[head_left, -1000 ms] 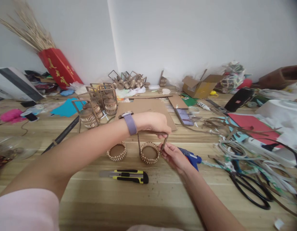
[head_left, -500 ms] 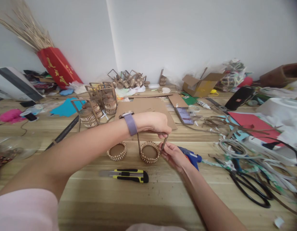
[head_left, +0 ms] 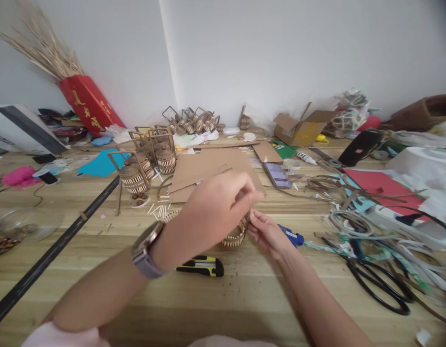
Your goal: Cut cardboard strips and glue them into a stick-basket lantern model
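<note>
A small round woven basket [head_left: 233, 240] sits on the table, partly hidden behind my left forearm. My right hand [head_left: 266, 233] pinches the upright brown handle strip at the basket's right side. My left hand [head_left: 232, 200] is curled just above the basket, its fingertips close together near the top of that strip; what they hold, if anything, is hidden. Another woven ring [head_left: 171, 216] shows only its rim behind my left wrist. A yellow-and-black cutter [head_left: 204, 266] lies in front, its blade end covered by my arm.
Finished baskets with handles [head_left: 132, 180] stand at the left, by a small dish [head_left: 139, 200]. Cardboard sheets [head_left: 208, 164] lie behind my hands. A blue glue gun [head_left: 291, 236], black scissors [head_left: 378, 286] and coiled strips are at the right.
My left hand has come nearer and its forearm has swung lower, now covering much of both small baskets and the cutter's blade. My right hand has shifted slightly to the right, still on the strip.
</note>
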